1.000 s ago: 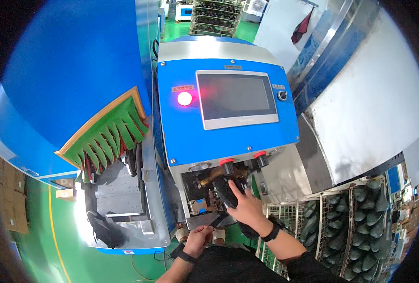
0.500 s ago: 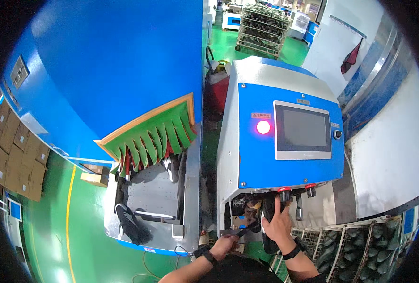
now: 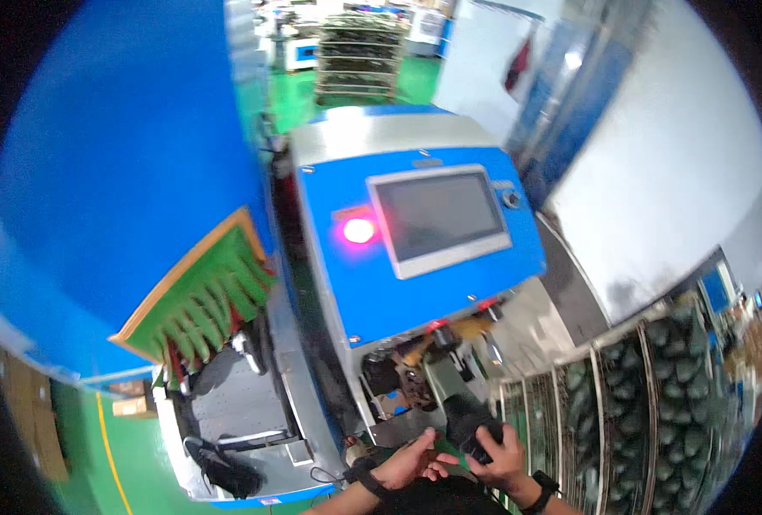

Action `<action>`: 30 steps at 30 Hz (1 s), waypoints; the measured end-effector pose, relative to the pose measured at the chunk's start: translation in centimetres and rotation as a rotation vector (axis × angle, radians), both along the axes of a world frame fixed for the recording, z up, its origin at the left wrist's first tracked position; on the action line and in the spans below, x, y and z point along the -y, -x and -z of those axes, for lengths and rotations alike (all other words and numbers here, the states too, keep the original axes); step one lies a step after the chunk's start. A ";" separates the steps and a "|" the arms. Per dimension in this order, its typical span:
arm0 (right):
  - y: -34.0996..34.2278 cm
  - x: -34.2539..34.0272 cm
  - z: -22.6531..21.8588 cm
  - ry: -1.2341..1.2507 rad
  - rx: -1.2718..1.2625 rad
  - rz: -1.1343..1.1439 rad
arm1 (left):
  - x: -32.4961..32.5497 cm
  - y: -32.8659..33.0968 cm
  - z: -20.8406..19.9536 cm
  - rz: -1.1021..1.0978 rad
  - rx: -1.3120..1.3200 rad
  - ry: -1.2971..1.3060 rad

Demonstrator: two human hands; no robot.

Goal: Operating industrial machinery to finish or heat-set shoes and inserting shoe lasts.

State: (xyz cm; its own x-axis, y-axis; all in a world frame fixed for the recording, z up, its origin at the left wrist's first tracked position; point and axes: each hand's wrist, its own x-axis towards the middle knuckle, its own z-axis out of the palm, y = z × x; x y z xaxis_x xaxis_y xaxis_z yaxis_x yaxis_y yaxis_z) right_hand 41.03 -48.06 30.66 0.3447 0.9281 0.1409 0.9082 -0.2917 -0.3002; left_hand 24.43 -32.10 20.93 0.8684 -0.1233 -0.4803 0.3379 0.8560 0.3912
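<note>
Blurred by motion, a black shoe (image 3: 468,422) is near the lower edge, below the front of the blue and grey machine (image 3: 437,292). My right hand (image 3: 503,459) is closed round its near end. My left hand (image 3: 408,468) is just to the left, thumb and fingers apart, and I see nothing in it. Its fingertips point toward the right hand. Above the shoe, black knobs with red collars (image 3: 443,336) stick out under the machine's panel. A red lamp (image 3: 358,230) glows beside the dark screen (image 3: 439,213).
On the left, a conveyor (image 3: 239,403) runs under a green strip curtain (image 3: 205,313), with a black shoe (image 3: 218,468) at its near end. A wire rack (image 3: 561,421) of dark shoe-shaped pieces stands close on the right. A loaded trolley (image 3: 359,56) is at the back.
The view has swung right. My left hand has let go of a dark strap-like piece. My right hand has come away from the knob and now grips the shoe, nearer to me.
</note>
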 end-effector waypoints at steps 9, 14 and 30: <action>-2.9 -0.4 4.5 0.162 -0.997 0.315 | 1.7 0.0 -2.8 0.107 -0.309 0.072; 0.5 -4.4 3.3 -0.199 -1.537 0.423 | 1.8 2.5 -1.4 0.062 -0.228 -0.355; -2.9 42.3 5.9 -2.459 -1.654 0.774 | 5.7 -4.7 1.6 0.192 -0.337 -0.496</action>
